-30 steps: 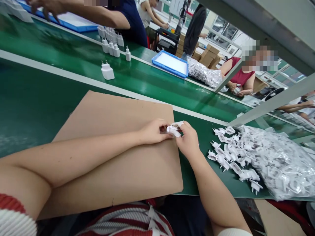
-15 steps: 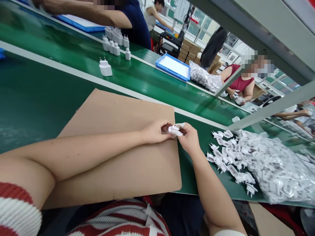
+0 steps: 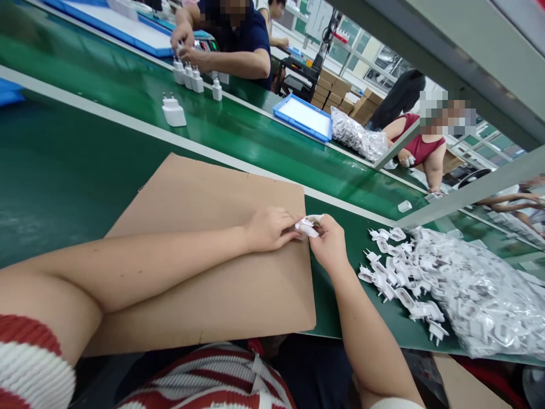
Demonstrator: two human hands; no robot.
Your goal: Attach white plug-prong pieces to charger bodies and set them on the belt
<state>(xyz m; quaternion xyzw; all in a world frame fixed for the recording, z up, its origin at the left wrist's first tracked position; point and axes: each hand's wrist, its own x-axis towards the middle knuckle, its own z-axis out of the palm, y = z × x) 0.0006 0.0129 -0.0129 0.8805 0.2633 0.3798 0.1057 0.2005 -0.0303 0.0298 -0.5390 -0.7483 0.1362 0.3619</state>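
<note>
The white piece (image 3: 309, 227) is held up in front of the person, over the right edge of the cardboard sheet (image 3: 221, 193). The hands are together on it: the left hand (image 3: 270, 228) pinches one end between its fingertips, and the right hand (image 3: 330, 241) grips the other between thumb and fingers. Its fine detail is too small to read. Judged from the two-handed hold, handling of this piece is unfinished. Outstanding by appearance: loose white plug pieces (image 3: 428, 310) scattered to the right, and many more inside the clear bag (image 3: 489, 289) beside them. Whether any have been completed here cannot be told; one white plug block (image 3: 174, 113) stands on the green conveyor (image 3: 255, 130) beyond. Regarding room, bare cardboard shows on both sides of the left forearm (image 3: 170, 258), and a strip of green tabletop (image 3: 326, 301) separates the sheet from the loose pieces, crossed by the right forearm (image 3: 366, 318). The far limit is the pale rail (image 3: 225, 159); a slanting metal post (image 3: 460, 193) bounds the far right, near the bag.
</note>
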